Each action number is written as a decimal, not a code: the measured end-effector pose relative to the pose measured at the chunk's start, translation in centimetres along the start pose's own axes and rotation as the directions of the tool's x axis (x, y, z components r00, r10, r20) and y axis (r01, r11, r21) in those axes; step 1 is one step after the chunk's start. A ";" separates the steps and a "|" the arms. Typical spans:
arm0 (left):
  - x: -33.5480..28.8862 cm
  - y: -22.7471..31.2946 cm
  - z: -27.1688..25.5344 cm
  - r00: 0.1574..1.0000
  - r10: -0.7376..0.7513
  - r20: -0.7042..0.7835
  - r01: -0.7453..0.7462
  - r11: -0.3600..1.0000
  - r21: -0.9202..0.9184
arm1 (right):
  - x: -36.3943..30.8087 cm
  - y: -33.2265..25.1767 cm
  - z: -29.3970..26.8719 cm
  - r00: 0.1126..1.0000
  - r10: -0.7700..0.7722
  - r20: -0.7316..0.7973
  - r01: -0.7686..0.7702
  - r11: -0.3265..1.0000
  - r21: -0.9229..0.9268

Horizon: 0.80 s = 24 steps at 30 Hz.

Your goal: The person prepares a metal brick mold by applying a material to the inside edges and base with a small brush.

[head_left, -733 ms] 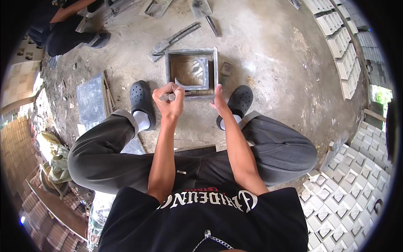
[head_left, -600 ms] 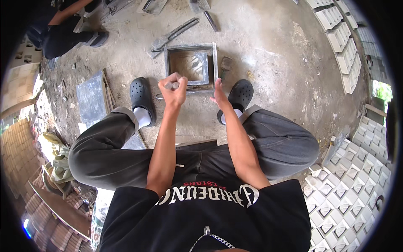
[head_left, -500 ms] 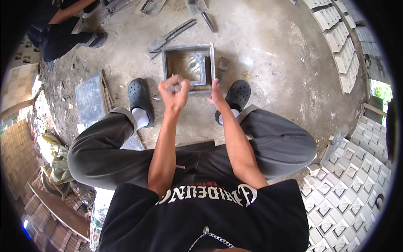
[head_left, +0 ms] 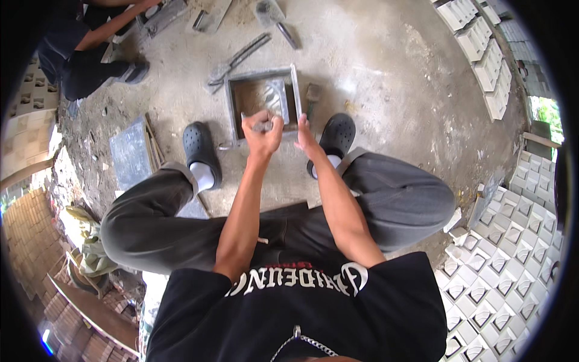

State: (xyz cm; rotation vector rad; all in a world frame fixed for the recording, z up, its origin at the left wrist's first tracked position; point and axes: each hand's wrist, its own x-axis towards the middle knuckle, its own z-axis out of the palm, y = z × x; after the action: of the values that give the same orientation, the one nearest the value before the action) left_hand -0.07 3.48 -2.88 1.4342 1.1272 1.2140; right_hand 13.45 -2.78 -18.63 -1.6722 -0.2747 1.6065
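Between my feet on the floor lies a square grey mould frame (head_left: 230, 104). In it is a dark-edged insert with a wavy pattern in relief (head_left: 276, 95). My left hand (head_left: 262, 137) is closed round a small grey lump (head_left: 263, 127), mostly hidden by the fingers. It is over the frame's near side. At the frame's near right corner my right hand (head_left: 306, 136) is open, fingers extended along the outer wall, which it seems to touch. Just right of the frame is a brush-like tool (head_left: 313, 93) with a greenish handle.
Long metal bars (head_left: 241, 59) lie beyond the frame, with a trowel-like tool (head_left: 278, 27) farther off. Dark boards (head_left: 130, 155) rest left of my foot. A co-worker (head_left: 90, 66) crouches at the upper left. Pale patterned blocks (head_left: 500, 253) stand in rows at right.
My left hand has moved right across the frame, still closed on the grey lump. The right hand stays by the frame's right wall. The whole view has shifted slightly.
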 end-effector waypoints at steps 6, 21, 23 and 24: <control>0.0 2.1 0.2 1.000 -0.011 -0.027 0.005 0.976 -0.218 | 0.5 0.9 -1.7 1.000 -0.015 -0.011 0.014 1.000 -0.006; -1.7 3.3 4.2 0.986 0.126 0.113 -0.120 0.991 -0.059 | 4.2 3.7 -5.2 0.996 -0.034 0.081 0.022 0.988 0.150; -1.4 2.0 3.5 0.985 0.111 0.135 -0.113 0.993 0.014 | 3.6 3.3 -3.5 0.996 -0.030 0.088 0.015 0.986 0.165; -1.3 0.8 3.0 0.988 0.082 0.131 -0.087 0.996 0.025 | 3.0 2.5 -1.7 0.995 -0.036 0.090 0.020 0.986 0.168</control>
State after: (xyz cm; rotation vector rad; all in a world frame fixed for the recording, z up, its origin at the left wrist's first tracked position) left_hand 2.83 1.83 -2.60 1.5750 1.0089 1.1479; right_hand 14.69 -3.21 -22.72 -1.4633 -0.2027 1.6420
